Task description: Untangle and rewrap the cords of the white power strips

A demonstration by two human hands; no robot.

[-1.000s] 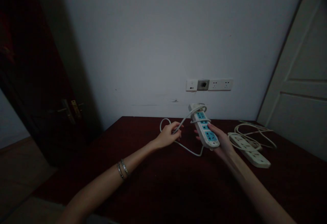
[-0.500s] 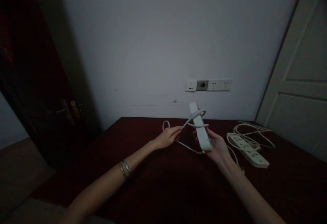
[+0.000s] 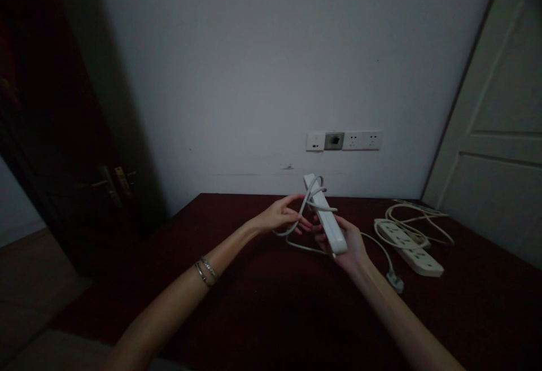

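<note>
My right hand (image 3: 350,242) grips a white power strip (image 3: 328,218) around its lower part, tilted up above the table. Its thin white cord (image 3: 303,206) is looped around the strip's upper half, with slack hanging to the left. My left hand (image 3: 282,215), two bracelets behind its wrist, is beside those loops. Thumb and fingers are apart there, and the cord runs between them without being pinched. Past my right wrist, a stretch of cord leads down to a plug (image 3: 395,282) lying on the table.
A second white power strip (image 3: 409,249) lies on the dark red table (image 3: 237,280) at the right, its cord (image 3: 417,210) coiled loosely over it. Behind is a wall with a row of sockets (image 3: 362,140). Doors flank the table, a dark one (image 3: 63,151) on the left.
My left hand has loosened from the cord and spread its fingers. Another loop now lies around the strip's upper half. The strip has shifted slightly left, and the plug shows more fully.
</note>
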